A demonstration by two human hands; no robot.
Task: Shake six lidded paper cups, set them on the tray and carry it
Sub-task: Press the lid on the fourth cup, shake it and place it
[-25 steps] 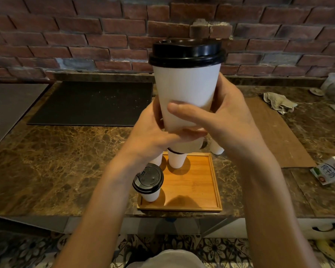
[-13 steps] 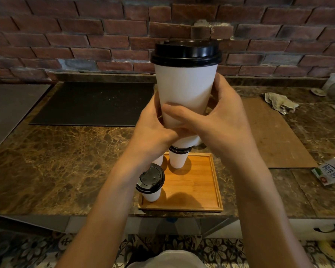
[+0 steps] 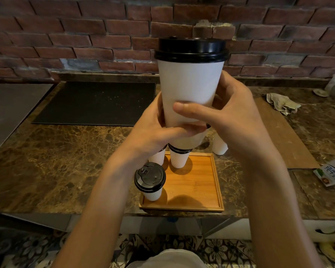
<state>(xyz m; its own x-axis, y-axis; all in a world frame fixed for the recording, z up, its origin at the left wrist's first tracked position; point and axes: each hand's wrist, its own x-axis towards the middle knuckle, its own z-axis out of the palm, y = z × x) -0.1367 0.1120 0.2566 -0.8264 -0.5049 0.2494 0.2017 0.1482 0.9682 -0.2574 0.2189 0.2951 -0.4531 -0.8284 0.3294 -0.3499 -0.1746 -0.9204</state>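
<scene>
While we clasp the tall white paper cup with its black plastic lid (image 3: 190, 88) between our left hand (image 3: 159, 130) and right hand (image 3: 226, 117), both curled tight round its lower half, it stands upright, long axis vertical, lid pointing up. Below our hands lies the square wooden tray (image 3: 199, 182), bearing a lidded cup (image 3: 150, 179) under our left wrist.
</scene>
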